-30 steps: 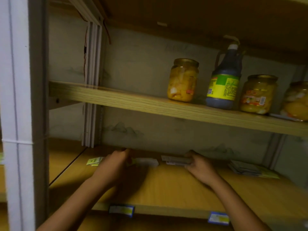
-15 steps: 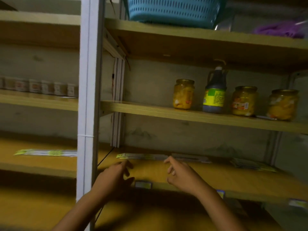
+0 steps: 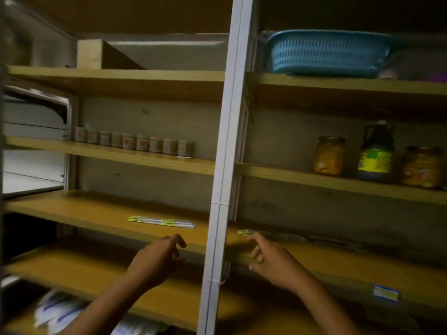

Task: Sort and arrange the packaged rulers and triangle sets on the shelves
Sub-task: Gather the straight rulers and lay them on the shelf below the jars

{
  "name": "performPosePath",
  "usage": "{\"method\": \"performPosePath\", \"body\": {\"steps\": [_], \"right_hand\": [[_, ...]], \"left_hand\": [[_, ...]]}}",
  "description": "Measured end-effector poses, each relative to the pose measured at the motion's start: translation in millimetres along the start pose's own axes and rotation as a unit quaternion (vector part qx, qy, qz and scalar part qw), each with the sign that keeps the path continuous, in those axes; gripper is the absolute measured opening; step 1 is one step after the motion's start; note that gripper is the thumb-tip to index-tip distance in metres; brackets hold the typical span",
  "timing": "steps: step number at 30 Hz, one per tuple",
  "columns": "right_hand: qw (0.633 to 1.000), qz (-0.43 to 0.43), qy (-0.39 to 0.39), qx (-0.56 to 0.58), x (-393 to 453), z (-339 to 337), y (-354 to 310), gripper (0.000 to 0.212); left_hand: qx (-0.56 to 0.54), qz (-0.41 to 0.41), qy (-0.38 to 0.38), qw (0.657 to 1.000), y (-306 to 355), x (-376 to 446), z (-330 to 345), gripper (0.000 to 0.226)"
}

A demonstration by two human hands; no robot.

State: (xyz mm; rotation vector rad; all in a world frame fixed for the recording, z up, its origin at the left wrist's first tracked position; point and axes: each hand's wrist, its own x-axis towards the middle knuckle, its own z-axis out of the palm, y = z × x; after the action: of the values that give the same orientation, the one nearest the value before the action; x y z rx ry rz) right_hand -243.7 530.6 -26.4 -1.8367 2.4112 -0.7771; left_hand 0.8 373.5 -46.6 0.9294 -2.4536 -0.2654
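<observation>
Nearest to me, both bare forearms reached up toward the wooden shelving, one on each side of the white upright post (image 3: pixel 219 189). The left hand (image 3: pixel 154 258) hung in front of the shelf edge with its fingers loosely curled, holding nothing. The right hand (image 3: pixel 273 262) was much the same, fingers relaxed and slightly spread, empty, its fingertips near the front of the right-hand shelf (image 3: pixel 338 259). Low at the left, some blurred white packets (image 3: pixel 60 310) lay on a lower level. Just past the left hand, a packaged ruler (image 3: pixel 162 221) lay flat on the left shelf, lengthwise along it and clear of the fingers. Beyond the right hand another flat ruler package (image 3: pixel 273 235) lay on the right shelf, its yellow-tagged end close to the post; a blue price tag (image 3: pixel 385 292) sat on that shelf's front edge. Further back and higher stood a row of small jars (image 3: pixel 135 142), two large jars of preserved fruit (image 3: pixel 329 155) flanking a dark bottle (image 3: pixel 376 155), and on top a blue basket (image 3: pixel 326 53)
</observation>
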Motion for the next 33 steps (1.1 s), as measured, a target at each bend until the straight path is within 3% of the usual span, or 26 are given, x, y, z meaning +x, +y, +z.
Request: {"method": "performPosePath", "body": {"steps": [7,13,19,33], "right_hand": [[0.999,0.003,0.021,0.029,34,47,-95,0.052],[1.0,0.0,0.014,0.026,65,82,-147,0.048],[1.0,0.015,0.008,0.01,107,98,-153,0.05],[1.0,0.002,0.011,0.015,236,128,-121,0.054]], "left_hand": [[0.004,-0.009,-0.015,1.0,-121,-20,-63,0.032],[-0.023,0.006,-0.011,1.0,-185,-6,-83,0.032],[-0.06,0.023,-0.015,0.998,-217,32,-68,0.029],[-0.026,0.026,-0.012,0.999,-279,177,-27,0.028]]}}
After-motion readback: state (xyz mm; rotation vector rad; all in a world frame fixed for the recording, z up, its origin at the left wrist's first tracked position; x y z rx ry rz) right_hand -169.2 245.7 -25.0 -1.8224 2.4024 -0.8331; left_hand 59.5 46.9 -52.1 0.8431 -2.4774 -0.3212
